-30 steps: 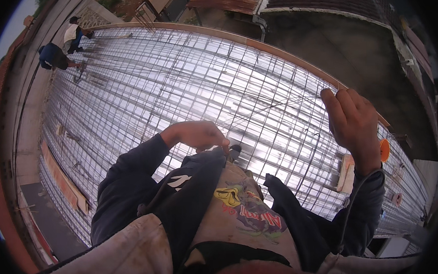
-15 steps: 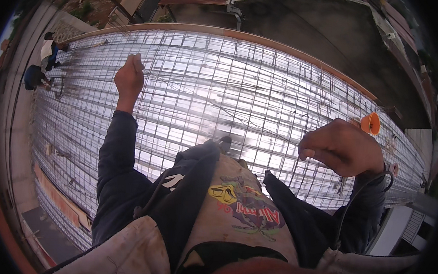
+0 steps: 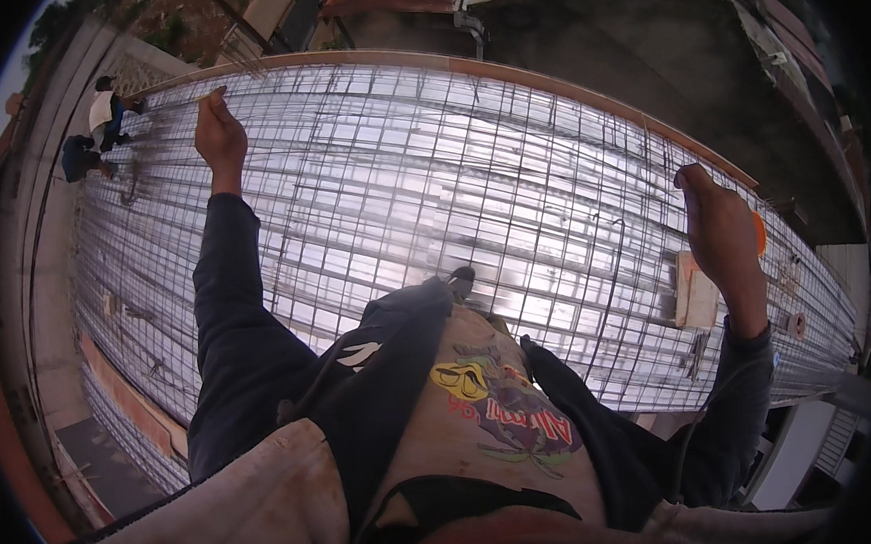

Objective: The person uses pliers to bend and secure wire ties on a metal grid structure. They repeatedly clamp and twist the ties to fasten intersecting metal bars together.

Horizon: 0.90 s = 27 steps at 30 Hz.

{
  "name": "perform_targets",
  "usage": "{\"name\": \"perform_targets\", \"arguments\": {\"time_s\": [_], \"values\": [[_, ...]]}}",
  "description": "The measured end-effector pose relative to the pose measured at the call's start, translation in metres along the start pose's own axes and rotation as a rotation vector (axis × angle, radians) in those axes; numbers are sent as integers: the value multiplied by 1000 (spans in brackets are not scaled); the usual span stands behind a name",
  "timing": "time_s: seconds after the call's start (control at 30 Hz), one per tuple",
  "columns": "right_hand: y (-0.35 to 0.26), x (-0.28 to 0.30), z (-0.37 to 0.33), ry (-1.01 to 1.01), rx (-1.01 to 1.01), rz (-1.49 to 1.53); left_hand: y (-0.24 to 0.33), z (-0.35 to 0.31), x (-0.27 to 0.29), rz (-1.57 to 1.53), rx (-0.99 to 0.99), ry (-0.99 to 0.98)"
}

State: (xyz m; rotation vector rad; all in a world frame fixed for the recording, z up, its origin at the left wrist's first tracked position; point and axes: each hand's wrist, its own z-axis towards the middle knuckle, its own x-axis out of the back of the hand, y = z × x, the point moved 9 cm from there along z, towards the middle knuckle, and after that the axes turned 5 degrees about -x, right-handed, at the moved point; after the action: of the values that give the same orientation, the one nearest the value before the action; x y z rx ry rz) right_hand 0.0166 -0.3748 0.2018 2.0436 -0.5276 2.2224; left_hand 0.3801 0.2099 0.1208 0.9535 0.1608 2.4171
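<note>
My left hand [image 3: 220,138] is raised over the far left part of a steel rebar mesh [image 3: 381,191], its fingers closed together. Over the right part of the mesh is my right hand [image 3: 722,230], also closed, with the fingertips curled in. Whatever either hand may hold is too thin or hidden to make out. The crossing bars lie over shiny, pale ribbed sheeting. One of my dark shoes [image 3: 463,278] shows at the middle of the mesh. Partly behind my right hand sits an orange bucket [image 3: 759,234].
Two co-workers [image 3: 104,118] bend over the far left end of the mesh. A board [image 3: 694,291] lies on the bars beside my right hand. Wooden edging [image 3: 503,72] runs along the far side, with a dark wall [image 3: 623,71] beyond. Another plank [image 3: 129,400] lies at left.
My left hand has moved left and slightly farther out. The right hand has swung outward and away from my body, now covering most of the orange bucket and revealing the board.
</note>
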Motion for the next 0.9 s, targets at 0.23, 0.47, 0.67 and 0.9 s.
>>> {"name": "perform_targets", "arguments": {"time_s": [0.23, 0.47, 0.67, 0.9], "values": [[-35, 30, -62, -254, 419, 677, -30, 7, 38, 95, 13, 45], [-76, 8, -130, -707, 495, 650, -34, 5, 51, 132, -9, 109], [14, -60, -103, -351, 83, -265, 1, -3, 64, 293, -116, 8], [47, 13, -123, -27, 133, 784, -22, -12, 123, 325, -106, 58]]}}
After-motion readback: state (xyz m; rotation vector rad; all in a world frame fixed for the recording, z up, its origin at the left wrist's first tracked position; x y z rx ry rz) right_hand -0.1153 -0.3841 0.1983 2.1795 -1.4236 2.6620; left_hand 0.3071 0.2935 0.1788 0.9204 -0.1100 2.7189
